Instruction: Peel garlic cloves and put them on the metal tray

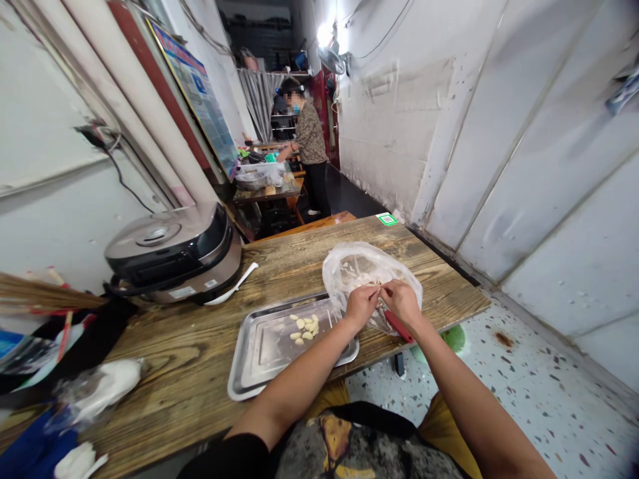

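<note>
My left hand [360,304] and my right hand [401,301] meet over a clear plastic bag [367,266] on the wooden table [210,346]. The left fingers pinch a small pale piece, likely a garlic clove, at the bag's mouth. My right hand is closed on a knife with a red handle [398,326] that sticks out below the palm. A steel tray [264,352] lies left of the hands with several peeled garlic cloves [305,328] in it.
A rice cooker [174,253] and a white spoon [233,287] stand at the table's back left. Chopsticks, bags and cloth crowd the left edge. A person stands at further tables down the narrow aisle. White wall panels run along the right.
</note>
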Tool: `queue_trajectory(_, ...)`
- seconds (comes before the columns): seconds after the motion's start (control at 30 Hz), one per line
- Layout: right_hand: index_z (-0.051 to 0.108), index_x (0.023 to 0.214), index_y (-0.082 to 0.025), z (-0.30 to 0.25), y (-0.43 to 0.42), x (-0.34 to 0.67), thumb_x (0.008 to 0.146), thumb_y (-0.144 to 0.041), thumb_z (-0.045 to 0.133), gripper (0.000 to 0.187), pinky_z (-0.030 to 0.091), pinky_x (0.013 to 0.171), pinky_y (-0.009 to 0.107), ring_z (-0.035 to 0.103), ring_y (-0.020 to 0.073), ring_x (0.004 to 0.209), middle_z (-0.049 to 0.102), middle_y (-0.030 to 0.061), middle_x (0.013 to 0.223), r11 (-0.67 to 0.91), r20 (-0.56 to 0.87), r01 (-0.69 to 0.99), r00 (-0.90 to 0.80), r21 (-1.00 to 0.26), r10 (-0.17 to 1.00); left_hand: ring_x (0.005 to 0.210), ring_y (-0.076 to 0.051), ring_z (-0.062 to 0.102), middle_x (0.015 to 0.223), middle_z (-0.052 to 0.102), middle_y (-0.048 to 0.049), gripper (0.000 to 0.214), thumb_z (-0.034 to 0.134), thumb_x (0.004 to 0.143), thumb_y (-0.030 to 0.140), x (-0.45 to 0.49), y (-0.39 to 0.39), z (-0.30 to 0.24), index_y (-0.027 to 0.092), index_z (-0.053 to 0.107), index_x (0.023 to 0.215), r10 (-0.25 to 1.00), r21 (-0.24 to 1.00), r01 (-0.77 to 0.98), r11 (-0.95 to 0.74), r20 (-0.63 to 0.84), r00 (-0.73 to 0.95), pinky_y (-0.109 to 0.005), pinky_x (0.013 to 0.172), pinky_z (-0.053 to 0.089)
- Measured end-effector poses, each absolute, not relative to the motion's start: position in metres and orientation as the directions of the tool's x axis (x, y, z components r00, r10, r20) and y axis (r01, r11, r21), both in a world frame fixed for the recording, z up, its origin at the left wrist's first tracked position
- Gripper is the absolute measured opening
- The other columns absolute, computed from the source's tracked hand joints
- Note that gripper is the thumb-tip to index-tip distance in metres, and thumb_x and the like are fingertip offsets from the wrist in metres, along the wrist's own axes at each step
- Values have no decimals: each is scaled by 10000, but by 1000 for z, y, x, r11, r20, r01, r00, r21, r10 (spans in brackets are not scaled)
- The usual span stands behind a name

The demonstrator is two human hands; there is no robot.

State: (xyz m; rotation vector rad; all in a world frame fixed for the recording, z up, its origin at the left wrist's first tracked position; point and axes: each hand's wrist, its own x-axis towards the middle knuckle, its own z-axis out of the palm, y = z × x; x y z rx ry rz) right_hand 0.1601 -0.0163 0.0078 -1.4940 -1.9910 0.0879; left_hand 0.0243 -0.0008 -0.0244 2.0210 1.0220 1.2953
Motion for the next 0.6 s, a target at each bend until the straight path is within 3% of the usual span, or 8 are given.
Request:
queue_trajectory(0.23, 703, 802, -178, 9, -17, 162, 796, -197, 476, 228, 410, 673, 250, 595, 175, 706, 679, 72, 769, 365, 419, 782, -149, -505, 896, 779, -177, 584, 830, 680, -59, 265, 436, 847, 240, 24, -1, -24, 215, 688, 922, 790, 694, 377, -613, 541, 289, -288, 766, 433)
queue_trajectory(0.5, 678, 667, -147, 10, -17, 158, 716, -187, 524, 166, 379, 600, 233, 555, 152, 608, 639, 67, 658, 333, 439, 844, -132, -420, 889, 852, -196, 585, 913, 671, -86, 280, 434, 835, 183, 24, -5, -27, 176, 664, 994, 775, 663, 401, -632, 546, 318, -325, 809, 439)
queue_trajectory(0.6, 654, 627, -156, 8, -17, 158, 698, -204, 516, 162, 375, 586, 231, 543, 143, 588, 632, 52, 633, 314, 446, 826, -87, -467, 891, 836, -194, 590, 903, 675, -86, 273, 444, 830, 176, 24, -6, -27, 179, 671, 983, 779, 686, 369, -627, 546, 308, -330, 810, 444)
